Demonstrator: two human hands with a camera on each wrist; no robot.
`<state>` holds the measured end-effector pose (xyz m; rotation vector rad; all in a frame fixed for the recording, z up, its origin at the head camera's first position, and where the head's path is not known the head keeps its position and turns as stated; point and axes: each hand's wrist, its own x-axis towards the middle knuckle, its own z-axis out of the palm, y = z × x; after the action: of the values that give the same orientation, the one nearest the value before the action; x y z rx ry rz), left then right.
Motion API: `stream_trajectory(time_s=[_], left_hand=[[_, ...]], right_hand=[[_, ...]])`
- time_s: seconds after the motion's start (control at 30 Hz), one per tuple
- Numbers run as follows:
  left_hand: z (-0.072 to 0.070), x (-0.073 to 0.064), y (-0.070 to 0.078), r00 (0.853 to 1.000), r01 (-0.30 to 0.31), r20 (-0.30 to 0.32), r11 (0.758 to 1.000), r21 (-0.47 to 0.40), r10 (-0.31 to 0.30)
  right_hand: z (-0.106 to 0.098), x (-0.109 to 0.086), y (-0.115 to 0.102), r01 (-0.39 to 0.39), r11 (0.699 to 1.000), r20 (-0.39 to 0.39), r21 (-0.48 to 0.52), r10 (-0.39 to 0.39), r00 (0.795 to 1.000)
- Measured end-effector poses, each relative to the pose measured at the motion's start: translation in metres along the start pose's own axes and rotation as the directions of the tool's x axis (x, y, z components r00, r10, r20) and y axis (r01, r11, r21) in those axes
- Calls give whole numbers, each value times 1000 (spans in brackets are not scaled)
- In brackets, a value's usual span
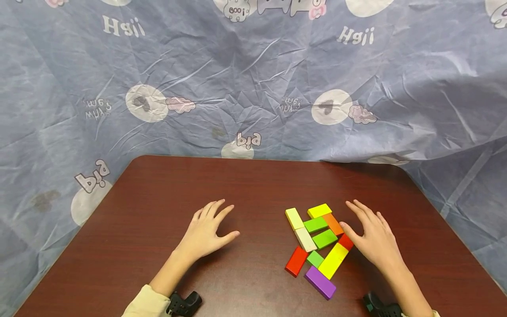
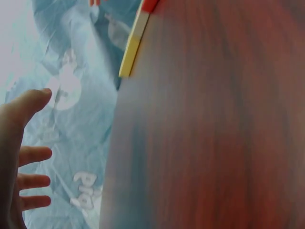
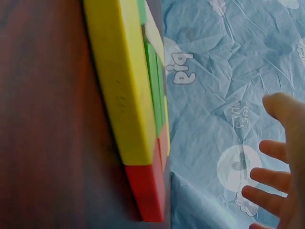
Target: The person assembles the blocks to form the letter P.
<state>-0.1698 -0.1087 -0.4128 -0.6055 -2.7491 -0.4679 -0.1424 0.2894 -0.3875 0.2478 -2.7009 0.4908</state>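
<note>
Several coloured wooden blocks lie flat on the table right of centre. Among them are a pale yellow block, a cream block, an orange block, a long yellow block, a purple block and a red block. Green blocks lie in the middle of the group. My right hand hovers with spread fingers just right of the group, its thumb close to a second red block. Well left of the blocks, my left hand is held with fingers extended, holding nothing.
The dark reddish-brown table has rounded far corners. Behind it hangs a wrinkled blue-grey printed cloth. A black wrist device sits on the left wrist and another black device on the right.
</note>
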Motion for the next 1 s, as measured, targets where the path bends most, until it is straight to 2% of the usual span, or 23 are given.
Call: stream_trajectory(time_s=[0.13,0.27,0.37,0.53,0.6,0.7,0.8,0.9,1.0], left_hand=[[7,2,19,999,-13,-30,998,-60,12],[14,6,39,991,-53,-129,992,-119,38],[19,11,54,982,-101,-177,981,-167,70],[29,18,78,970,-172,-211,959,-225,124],[34,20,86,958,-212,-243,948,-236,154],[45,21,94,935,-294,-278,920,-259,220],[55,18,98,923,-367,-240,878,-307,302],[62,14,99,918,-396,-119,847,-355,379],[65,11,98,895,-405,16,830,-383,445]], right_hand=[[3,-9,-3,12,999,-53,39,-10,999],[10,-17,-6,33,993,-58,116,-26,998],[16,-22,-7,45,987,-2,155,-45,999],[23,-28,-7,46,973,96,227,-70,993],[25,-31,-7,52,964,116,261,-85,990],[28,-35,-5,112,960,124,256,-148,981],[30,-39,-4,165,961,127,223,-196,972],[31,-42,-3,193,962,131,195,-221,967],[32,-43,-2,203,962,140,180,-230,963]])
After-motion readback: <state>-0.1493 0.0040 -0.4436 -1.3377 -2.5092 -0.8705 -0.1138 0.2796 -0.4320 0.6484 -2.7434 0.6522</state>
